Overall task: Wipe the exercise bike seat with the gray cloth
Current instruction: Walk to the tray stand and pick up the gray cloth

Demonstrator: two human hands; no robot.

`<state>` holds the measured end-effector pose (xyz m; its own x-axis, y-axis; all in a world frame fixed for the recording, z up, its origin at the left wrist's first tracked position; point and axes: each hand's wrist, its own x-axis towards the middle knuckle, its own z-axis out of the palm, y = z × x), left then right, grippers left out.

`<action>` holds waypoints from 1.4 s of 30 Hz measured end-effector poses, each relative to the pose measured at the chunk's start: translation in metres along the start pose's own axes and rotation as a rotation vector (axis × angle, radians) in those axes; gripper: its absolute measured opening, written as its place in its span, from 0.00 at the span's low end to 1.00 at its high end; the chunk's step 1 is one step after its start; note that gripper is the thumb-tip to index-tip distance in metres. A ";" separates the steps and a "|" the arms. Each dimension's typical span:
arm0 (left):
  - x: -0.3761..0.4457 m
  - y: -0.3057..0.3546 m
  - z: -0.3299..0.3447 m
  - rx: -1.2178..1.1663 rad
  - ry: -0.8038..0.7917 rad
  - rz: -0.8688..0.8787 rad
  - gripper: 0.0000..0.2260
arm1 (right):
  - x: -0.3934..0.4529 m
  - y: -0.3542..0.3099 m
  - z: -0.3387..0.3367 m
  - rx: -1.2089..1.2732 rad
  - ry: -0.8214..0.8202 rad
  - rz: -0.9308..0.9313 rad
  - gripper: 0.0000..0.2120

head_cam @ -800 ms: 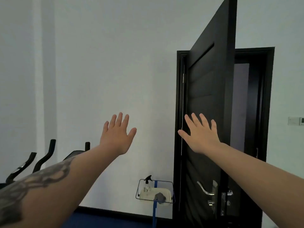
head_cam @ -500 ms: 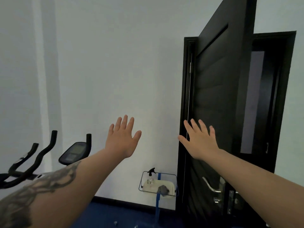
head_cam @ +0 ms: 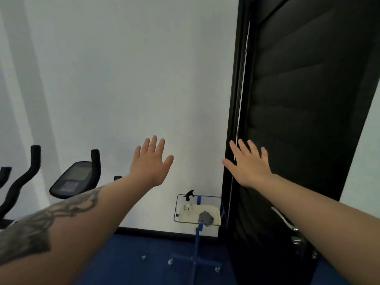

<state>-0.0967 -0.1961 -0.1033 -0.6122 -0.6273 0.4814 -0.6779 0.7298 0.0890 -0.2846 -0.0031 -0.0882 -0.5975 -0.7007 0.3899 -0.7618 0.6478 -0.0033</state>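
Both hands have stayed raised and spread while the view has swung closer to the wire tray on its blue wheeled stand, which now sits larger and lower between the arms. Left hand is open, fingers fanned, gripping nothing, held up and to the left of the tray. Right hand is likewise open and bare, up and to the right of the tray, in front of the dark door. Gray cloth lies crumpled at the tray's near edge on a cream inner tray, well below both hands and apart from them. A spray bottle stands at the tray's far left corner. Left of the tray, against the white wall, the exercise bike's console and black handlebars show; its seat is out of view. Blue floor spreads under the stand.
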 end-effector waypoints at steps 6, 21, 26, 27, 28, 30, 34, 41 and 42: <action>0.027 -0.013 0.063 -0.025 -0.099 0.030 0.29 | 0.029 -0.004 0.052 -0.015 -0.085 0.038 0.33; 0.122 0.027 0.211 0.000 -0.242 -0.025 0.29 | 0.128 0.039 0.193 0.050 -0.257 -0.005 0.32; 0.157 0.051 0.258 -0.029 -0.270 -0.033 0.29 | 0.171 0.066 0.233 0.058 -0.317 -0.021 0.32; 0.160 0.055 0.267 -0.033 -0.292 -0.027 0.29 | 0.177 0.071 0.241 0.058 -0.339 -0.018 0.32; 0.163 0.057 0.277 -0.034 -0.311 -0.025 0.29 | 0.182 0.075 0.251 0.055 -0.361 -0.012 0.31; 0.170 0.059 0.300 -0.040 -0.330 -0.039 0.29 | 0.194 0.079 0.271 0.052 -0.394 0.001 0.31; 0.185 0.055 0.350 -0.073 -0.403 -0.070 0.29 | 0.225 0.079 0.316 0.057 -0.444 0.008 0.31; 0.222 0.024 0.450 -0.100 -0.531 -0.094 0.28 | 0.276 0.058 0.413 0.058 -0.569 0.025 0.32; 0.227 0.019 0.463 -0.107 -0.548 -0.090 0.28 | 0.282 0.055 0.427 0.056 -0.587 0.030 0.32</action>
<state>-0.4371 -0.4507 -0.3964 -0.6954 -0.7167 -0.0529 -0.7094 0.6727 0.2104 -0.6017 -0.2929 -0.3715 -0.6454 -0.7408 -0.1861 -0.7448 0.6644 -0.0617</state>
